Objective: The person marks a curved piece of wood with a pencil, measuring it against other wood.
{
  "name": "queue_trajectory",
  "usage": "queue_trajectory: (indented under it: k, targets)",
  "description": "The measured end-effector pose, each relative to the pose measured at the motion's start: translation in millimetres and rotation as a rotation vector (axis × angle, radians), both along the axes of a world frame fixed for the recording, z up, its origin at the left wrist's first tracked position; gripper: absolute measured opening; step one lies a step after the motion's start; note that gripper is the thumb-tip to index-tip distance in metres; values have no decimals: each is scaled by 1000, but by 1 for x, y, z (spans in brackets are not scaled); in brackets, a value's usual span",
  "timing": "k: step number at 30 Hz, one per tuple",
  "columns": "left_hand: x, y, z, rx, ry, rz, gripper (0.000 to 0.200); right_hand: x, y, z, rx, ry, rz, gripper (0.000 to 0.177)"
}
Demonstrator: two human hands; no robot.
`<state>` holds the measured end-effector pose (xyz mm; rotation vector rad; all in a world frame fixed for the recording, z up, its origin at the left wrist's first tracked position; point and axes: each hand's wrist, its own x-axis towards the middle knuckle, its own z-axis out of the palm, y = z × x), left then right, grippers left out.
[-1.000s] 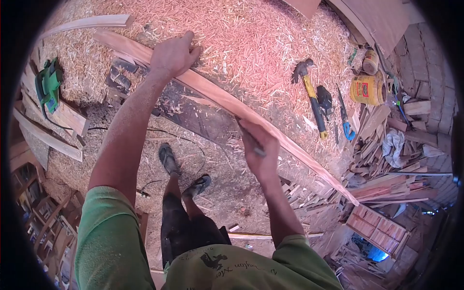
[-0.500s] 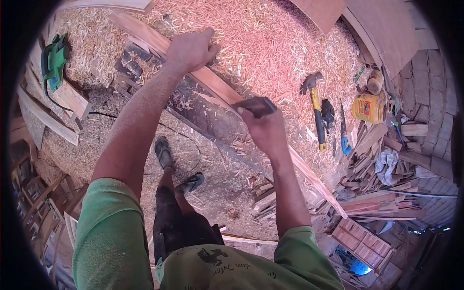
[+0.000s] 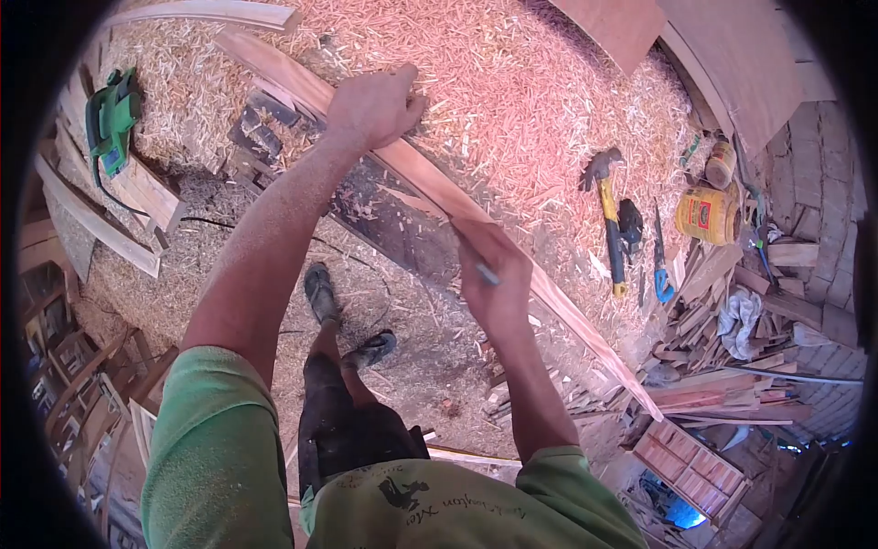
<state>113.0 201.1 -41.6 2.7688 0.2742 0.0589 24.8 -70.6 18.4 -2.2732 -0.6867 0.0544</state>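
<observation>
Head view: left hand (image 3: 375, 108), 12 o'clock, fingers curled over the long curved reddish wooden strip (image 3: 585, 325) spanning 11 to 4 o'clock. Right hand (image 3: 494, 279), centre, fingers clamped on a thin grey blade (image 3: 488, 273) against it. Yellow-handled hammer (image 3: 611, 229) and yellow tin (image 3: 707, 215) lie at 3 o'clock.

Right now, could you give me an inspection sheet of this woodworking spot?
Surface: floor buried in wood shavings.
Job's things: long curved wooden strip; thin metal tool.
Clutter: hammer, yellow can, blue-handled tool, offcut pile.
Hands: left hand grips the strip; right hand holds the thin metal tool at the strip.
Cables: black cable trailing from the green power tool.
Surroundings: wooden sheets and brickwork on the right.
</observation>
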Motion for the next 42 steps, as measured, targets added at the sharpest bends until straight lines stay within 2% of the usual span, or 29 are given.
queue_trajectory:
  k: [1, 4, 5, 8, 9, 12, 14, 17, 20, 23, 27, 33, 36, 37, 42]
  targets:
    - [-1, 0, -2, -2, -7, -6, 41, -1, 1, -1, 50, 24, -49, 13]
    - [-1, 0, -8, -1, -46, -9, 44, 36, 3, 15, -193, 393, -109, 15]
    - [-1, 0, -9, -5, -46, -10, 45, 50, -2, 14, -345, 404, -45, 16]
    - [1, 1, -9, -7, -55, -15, 45, 46, -5, 13, -326, 347, -21, 16]
    - [1, 2, -11, -2, -57, -15, 45, 36, -10, 1, -159, 272, -3, 22]
    - [1, -1, -5, 8, 3, 4, 44, -12, -11, -32, -235, -244, 93, 32]
    - [2, -3, -2, 15, 25, 12, 43, -50, -8, -62, -246, -334, 34, 45]
    - [0, -3, -3, 21, 30, 2, 43, -72, -2, -99, -332, -517, -29, 42]
    - [5, -1, -3, 8, -2, -9, 43, -63, -11, -72, -197, -388, -12, 38]
    - [1, 2, -15, -11, -63, -11, 45, -36, -3, -42, 144, -57, -178, 30]
    - [2, 0, -14, -1, -73, -19, 44, 3, -2, -9, 114, 310, -133, 20]
    - [-2, -2, -4, 9, -53, -5, 42, 28, 21, -1, -75, 318, -62, 20]
    - [-1, 1, -3, -1, -58, -13, 41, 63, 24, 11, -294, 394, 82, 20]
    - [-1, 1, -3, -14, -70, -23, 40, 69, 23, 12, -167, 427, 118, 18]
    - [-2, 1, 0, -38, -25, -17, 37, 88, 22, 22, -223, 546, 187, 29]
